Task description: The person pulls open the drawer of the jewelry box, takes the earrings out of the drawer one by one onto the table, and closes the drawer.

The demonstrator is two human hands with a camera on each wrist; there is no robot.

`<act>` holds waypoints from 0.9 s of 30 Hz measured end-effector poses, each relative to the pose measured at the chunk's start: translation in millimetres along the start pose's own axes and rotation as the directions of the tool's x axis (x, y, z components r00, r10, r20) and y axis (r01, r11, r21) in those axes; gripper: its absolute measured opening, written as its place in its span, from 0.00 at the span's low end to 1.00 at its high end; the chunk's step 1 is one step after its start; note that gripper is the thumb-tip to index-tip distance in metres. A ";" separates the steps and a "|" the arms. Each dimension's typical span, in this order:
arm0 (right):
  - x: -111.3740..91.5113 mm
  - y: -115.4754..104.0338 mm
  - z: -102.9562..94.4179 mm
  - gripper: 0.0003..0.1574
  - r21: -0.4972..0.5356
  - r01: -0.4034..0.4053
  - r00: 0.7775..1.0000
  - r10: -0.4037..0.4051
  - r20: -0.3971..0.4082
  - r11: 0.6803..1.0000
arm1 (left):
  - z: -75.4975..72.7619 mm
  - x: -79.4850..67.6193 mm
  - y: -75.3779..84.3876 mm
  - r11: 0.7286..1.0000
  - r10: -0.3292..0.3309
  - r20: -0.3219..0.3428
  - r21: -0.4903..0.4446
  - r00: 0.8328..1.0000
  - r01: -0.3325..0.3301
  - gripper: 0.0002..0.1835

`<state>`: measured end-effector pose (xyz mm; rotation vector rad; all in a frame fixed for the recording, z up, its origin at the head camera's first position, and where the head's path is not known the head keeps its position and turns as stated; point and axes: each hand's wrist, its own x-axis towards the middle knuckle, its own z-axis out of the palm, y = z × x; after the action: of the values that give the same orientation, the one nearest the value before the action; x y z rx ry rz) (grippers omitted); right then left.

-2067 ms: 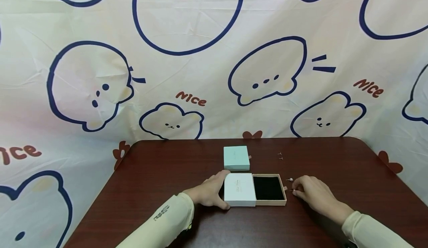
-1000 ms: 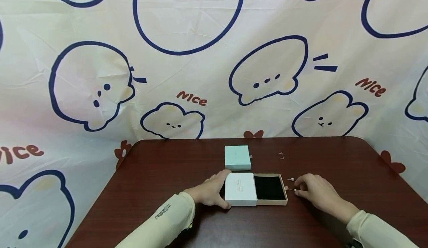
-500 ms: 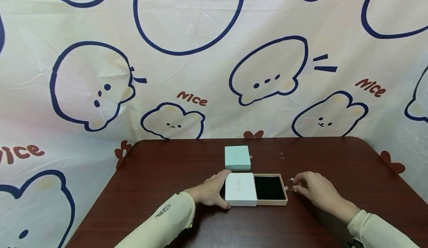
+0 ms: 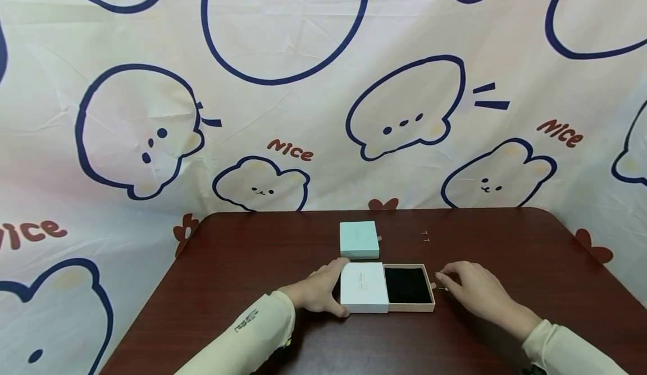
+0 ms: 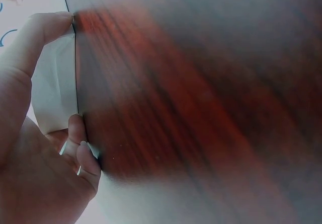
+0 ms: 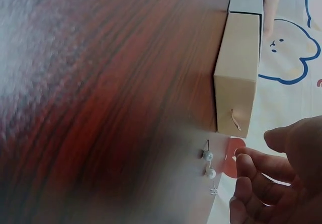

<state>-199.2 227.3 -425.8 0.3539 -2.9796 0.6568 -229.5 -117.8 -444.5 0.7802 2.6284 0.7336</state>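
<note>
My left hand [image 4: 318, 288] grips the white sleeve [image 4: 363, 287] of a jewelry box, thumb at the near left corner and fingers at the far left. Out of its right side extends a drawer [image 4: 409, 306] with a black pad [image 4: 406, 285]. Just right of the drawer's pull ribbon [image 6: 234, 118], my right hand [image 4: 477, 288] hovers with thumb and index finger apart. Beside its fingertips, two pearl stud earrings, the nearer pearl [image 6: 208, 155] and the farther pearl [image 6: 210, 173], lie on the table. In the head view the fingers hide most of them.
A closed mint-green box [image 4: 359, 239] sits behind the white one. Two small T-shaped pieces [image 4: 425, 236] lie to its right on the dark wooden table [image 4: 253, 240]. A printed cloth [image 4: 323, 111] hangs behind the table.
My right hand's fingers have shifted slightly left over the far earring, and thumb and index have spread apart. The left hand and both boxes have kept their places.
</note>
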 end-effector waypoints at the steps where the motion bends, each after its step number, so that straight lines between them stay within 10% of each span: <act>1: 0.3 0.3 0.7 0.10 -0.001 0.004 1.000 -0.004 -0.003 1.000 | -0.1 -0.2 0.0 1.000 0.000 0.000 -0.001 1.000 0.000 0.57; 27: -0.3 -1.7 18.4 0.06 -0.029 0.043 0.999 -0.043 0.014 0.999 | 0.3 -0.4 -0.8 1.000 0.005 -0.003 -0.002 1.000 -0.005 0.57</act>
<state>-198.9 218.1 -441.8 0.4206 -2.9813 0.6078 -229.4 -118.6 -445.1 0.7864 2.6290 0.7385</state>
